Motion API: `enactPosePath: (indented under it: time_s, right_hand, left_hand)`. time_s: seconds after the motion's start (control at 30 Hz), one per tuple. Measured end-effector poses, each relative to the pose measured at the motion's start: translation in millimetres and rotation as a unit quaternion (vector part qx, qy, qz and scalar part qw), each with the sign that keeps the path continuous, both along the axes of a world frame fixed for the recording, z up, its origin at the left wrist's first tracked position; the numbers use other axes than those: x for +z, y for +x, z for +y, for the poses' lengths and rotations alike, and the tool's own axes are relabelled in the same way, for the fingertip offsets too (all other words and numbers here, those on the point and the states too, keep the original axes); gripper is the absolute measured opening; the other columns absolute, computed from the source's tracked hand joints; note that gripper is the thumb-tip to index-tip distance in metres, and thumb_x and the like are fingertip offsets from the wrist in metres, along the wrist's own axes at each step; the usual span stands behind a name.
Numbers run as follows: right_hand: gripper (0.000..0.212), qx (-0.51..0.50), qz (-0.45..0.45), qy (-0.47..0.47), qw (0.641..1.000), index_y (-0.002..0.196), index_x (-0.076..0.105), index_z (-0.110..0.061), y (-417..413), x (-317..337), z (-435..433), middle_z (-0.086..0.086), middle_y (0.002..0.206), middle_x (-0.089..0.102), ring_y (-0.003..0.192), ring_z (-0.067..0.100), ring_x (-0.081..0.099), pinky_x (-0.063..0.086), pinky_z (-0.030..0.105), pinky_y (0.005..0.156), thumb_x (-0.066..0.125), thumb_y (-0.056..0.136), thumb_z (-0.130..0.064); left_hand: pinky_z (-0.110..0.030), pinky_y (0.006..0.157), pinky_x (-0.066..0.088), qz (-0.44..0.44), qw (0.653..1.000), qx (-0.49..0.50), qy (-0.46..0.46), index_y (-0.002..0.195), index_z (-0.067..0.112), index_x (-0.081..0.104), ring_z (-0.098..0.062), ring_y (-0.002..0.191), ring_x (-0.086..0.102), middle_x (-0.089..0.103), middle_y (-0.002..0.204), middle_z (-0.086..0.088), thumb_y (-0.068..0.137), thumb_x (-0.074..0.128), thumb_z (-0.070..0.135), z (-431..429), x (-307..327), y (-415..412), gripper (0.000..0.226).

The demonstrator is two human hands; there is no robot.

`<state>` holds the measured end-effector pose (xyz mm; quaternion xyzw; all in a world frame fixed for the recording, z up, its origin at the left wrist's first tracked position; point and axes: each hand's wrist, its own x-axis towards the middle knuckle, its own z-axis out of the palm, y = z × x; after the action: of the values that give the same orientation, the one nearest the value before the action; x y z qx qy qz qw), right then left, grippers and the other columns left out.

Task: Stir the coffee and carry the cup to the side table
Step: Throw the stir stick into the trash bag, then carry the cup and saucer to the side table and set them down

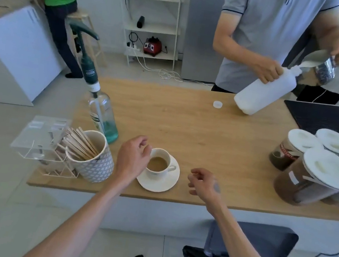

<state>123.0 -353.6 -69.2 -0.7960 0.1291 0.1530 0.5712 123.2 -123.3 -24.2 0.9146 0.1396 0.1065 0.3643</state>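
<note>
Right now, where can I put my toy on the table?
The bare middle of the wooden table, between the coffee cup, milk jug and lidded jars. Left, by the stirrer pot, is crowded.

Bright, even daylight fills the room, and the pale floor and white walls look washed out. Shadows stay soft; the white cup and saucer (158, 172) cast only a faint one on the light wooden surface (186, 126). The wide lens bends the surface's far edge and stretches the corners. Everything looks slightly soft, more blurred toward the edges.
</note>
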Motion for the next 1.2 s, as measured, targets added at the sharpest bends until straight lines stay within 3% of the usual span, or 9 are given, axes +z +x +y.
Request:
enactPosePath:
  time_s: [0.1,0.23,0.37,0.43,0.53,0.67,0.83,1.03,1.2]
  right_hand:
    - [0.030,0.011,0.026,-0.027,0.999,0.118,0.062,-0.012,7.1,-4.7,15.0,0.007,0.099,0.067,0.078,0.018,0.065,0.062,0.031,0.062,0.062,0.089,-0.019]
    - [0.035,0.021,0.047,-0.071,0.996,0.124,0.058,-0.013,16.6,-12.8,29.6,0.007,0.109,0.066,0.080,0.025,0.069,0.063,0.043,0.075,0.059,0.090,-0.020]
    - [0.037,0.025,0.047,-0.099,0.994,0.124,0.060,-0.015,23.7,-19.2,41.9,0.003,0.109,0.066,0.094,0.023,0.067,0.061,0.045,0.082,0.066,0.088,-0.023]
    - [0.036,0.023,0.039,-0.114,0.992,0.120,0.062,-0.014,25.6,-22.2,46.6,0.003,0.106,0.066,0.094,0.022,0.066,0.061,0.040,0.076,0.068,0.086,-0.021]
    - [0.027,0.012,0.029,-0.124,0.992,0.112,0.066,-0.013,26.2,-24.8,50.6,0.002,0.097,0.066,0.082,0.017,0.062,0.052,0.023,0.055,0.069,0.085,-0.014]
    - [0.023,-0.005,0.028,-0.128,0.991,0.102,0.069,-0.011,27.7,-32.3,57.1,0.001,0.087,0.068,0.080,0.018,0.062,0.055,0.035,0.069,0.071,0.079,-0.009]
    - [0.022,-0.033,0.026,-0.129,0.991,0.092,0.067,-0.013,27.9,-37.8,65.7,0.002,0.083,0.067,0.077,0.020,0.061,0.057,0.039,0.070,0.068,0.074,-0.001]
    - [0.025,-0.044,0.028,-0.122,0.991,0.095,0.068,-0.013,28.4,-41.5,65.5,0.007,0.089,0.071,0.086,0.026,0.067,0.059,0.042,0.075,0.070,0.073,-0.002]
    - [0.026,-0.056,0.033,-0.097,0.993,0.097,0.067,-0.015,27.8,-41.0,62.9,0.005,0.091,0.071,0.087,0.024,0.068,0.060,0.041,0.075,0.071,0.074,-0.002]
  left_hand:
    - [-0.040,0.097,0.056,0.045,0.998,0.032,-0.034,0.132,0.005,0.070,-0.030,0.112,0.072,0.077,0.122,-0.014,0.100,0.065,0.018,19.8,-23.6,-2.9,0.035]
    - [-0.039,0.100,0.053,0.103,0.992,0.040,-0.054,0.138,0.007,0.066,-0.031,0.118,0.070,0.074,0.130,-0.014,0.105,0.060,0.024,30.1,-48.8,-5.2,0.038]
    - [-0.041,0.104,0.053,0.172,0.983,0.017,-0.055,0.145,0.007,0.060,-0.031,0.125,0.068,0.071,0.136,-0.013,0.104,0.060,0.024,34.6,-64.5,0.6,0.044]
    - [-0.040,0.101,0.053,0.194,0.980,0.008,-0.049,0.142,0.008,0.061,-0.031,0.123,0.068,0.072,0.134,-0.012,0.102,0.064,0.025,34.8,-68.3,5.1,0.044]
    - [-0.036,0.092,0.052,0.207,0.978,-0.007,-0.037,0.129,0.010,0.069,-0.030,0.119,0.068,0.075,0.127,-0.010,0.096,0.069,0.020,32.6,-70.6,11.0,0.034]
    - [-0.035,0.083,0.053,0.232,0.971,-0.012,-0.048,0.117,0.012,0.074,-0.028,0.109,0.069,0.076,0.117,-0.007,0.088,0.072,0.009,34.9,-74.7,19.1,0.029]
    - [-0.038,0.087,0.059,0.246,0.966,-0.004,-0.083,0.118,0.012,0.073,-0.029,0.110,0.069,0.075,0.116,-0.007,0.080,0.066,-0.002,37.7,-76.9,24.0,0.042]
    - [-0.050,0.087,0.065,0.247,0.958,0.021,-0.142,0.105,0.021,0.070,-0.027,0.105,0.068,0.073,0.112,-0.004,0.080,0.064,-0.006,37.1,-76.3,26.3,0.038]
    - [-0.048,0.078,0.066,0.246,0.950,0.040,-0.190,0.103,0.020,0.068,-0.026,0.101,0.068,0.072,0.108,-0.005,0.078,0.061,-0.011,35.3,-71.1,26.5,0.040]
